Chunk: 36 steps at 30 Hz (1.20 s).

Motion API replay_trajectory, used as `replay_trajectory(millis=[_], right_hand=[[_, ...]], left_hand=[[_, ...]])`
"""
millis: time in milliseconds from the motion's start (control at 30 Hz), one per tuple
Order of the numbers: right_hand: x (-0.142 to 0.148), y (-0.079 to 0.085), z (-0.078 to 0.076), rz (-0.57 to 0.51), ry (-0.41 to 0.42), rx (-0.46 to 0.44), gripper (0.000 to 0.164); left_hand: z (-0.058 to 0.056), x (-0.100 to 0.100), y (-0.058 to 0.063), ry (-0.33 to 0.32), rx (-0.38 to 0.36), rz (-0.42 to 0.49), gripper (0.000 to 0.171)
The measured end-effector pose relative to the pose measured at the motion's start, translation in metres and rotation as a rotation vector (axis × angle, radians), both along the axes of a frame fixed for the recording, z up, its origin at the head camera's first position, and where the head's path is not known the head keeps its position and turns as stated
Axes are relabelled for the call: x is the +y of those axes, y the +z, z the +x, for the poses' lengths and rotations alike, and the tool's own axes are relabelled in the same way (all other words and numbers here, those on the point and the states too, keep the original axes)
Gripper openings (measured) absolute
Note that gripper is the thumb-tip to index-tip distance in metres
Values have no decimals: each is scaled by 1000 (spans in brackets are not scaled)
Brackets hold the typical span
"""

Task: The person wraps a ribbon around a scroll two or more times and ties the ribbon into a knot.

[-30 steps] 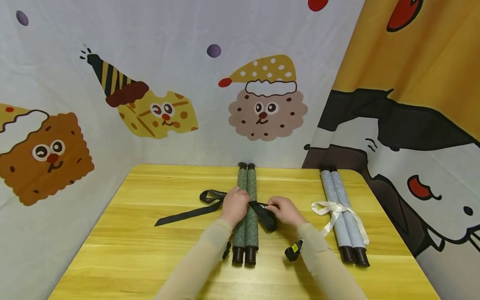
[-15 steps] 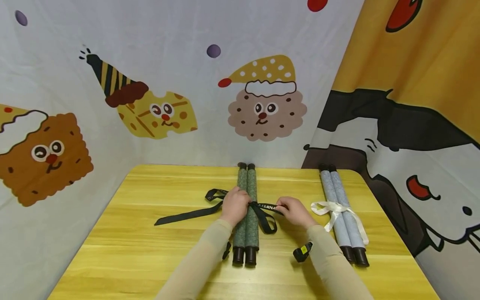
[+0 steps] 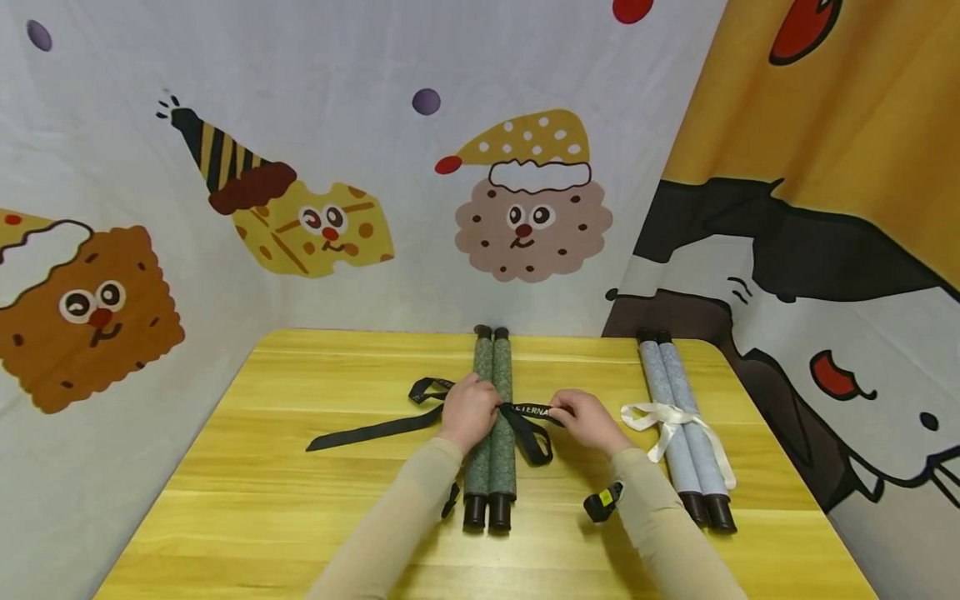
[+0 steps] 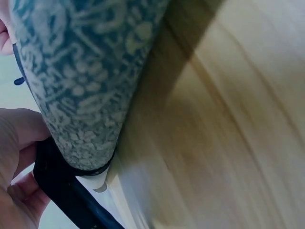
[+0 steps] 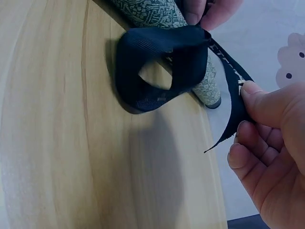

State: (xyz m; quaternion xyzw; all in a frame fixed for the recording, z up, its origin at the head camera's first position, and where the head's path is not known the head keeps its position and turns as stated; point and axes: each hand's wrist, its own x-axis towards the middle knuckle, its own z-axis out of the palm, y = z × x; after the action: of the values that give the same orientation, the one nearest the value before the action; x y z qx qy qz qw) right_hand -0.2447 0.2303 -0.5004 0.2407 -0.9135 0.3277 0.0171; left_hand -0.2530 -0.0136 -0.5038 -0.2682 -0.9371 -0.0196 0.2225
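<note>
A green patterned scroll (image 3: 502, 467), rolled from both ends into two rolls with dark brown knobs, lies lengthwise on the table. A black ribbon (image 3: 529, 409) with white lettering goes round its middle in a bow, loops on both sides. My left hand (image 3: 470, 410) rests over the left roll and pinches the ribbon at the knot; in the left wrist view its fingers (image 4: 26, 129) are against the ribbon. The right hand (image 3: 587, 419) pinches the ribbon's right tail between thumb and fingers, close to its cut end, as the right wrist view shows. The left tail lies flat on the table.
To the right lies a pale blue scroll (image 3: 684, 458), tied with a white ribbon (image 3: 670, 414) in a bow. The wooden table (image 3: 300, 517) meets a cartoon-printed cloth (image 3: 360, 300) at the back and a yellow and black printed cloth (image 3: 750, 125) at the right.
My right hand has moved a little to the right, drawing the right tail out straight, and the right loop now hangs more open. The left hand has stayed at the knot.
</note>
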Motion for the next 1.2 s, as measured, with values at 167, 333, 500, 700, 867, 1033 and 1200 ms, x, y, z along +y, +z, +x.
replay_trajectory(millis=[167,333,500,700,867,1033,1200], right_hand=[[5,3,2,15,30,78,17],[24,1,3,50,-60,73,18],[38,-1,1,71,-148,61,16],[35,-5,-4,76,-222,90,5],[25,-4,-3,21,-236,15,29],[12,-4,-2,-33,-204,41,29],[-4,-6,2,-37,-164,48,9]], left_hand=[[0,-2,-2,14,13,19,5],[-1,-3,-4,-2,27,41,5],[-1,-3,-4,-5,32,47,6],[0,-3,-2,2,-40,70,8],[1,-14,9,-16,-214,227,21],[-10,-40,23,-11,-292,348,22],[-22,-72,27,74,-452,429,24]])
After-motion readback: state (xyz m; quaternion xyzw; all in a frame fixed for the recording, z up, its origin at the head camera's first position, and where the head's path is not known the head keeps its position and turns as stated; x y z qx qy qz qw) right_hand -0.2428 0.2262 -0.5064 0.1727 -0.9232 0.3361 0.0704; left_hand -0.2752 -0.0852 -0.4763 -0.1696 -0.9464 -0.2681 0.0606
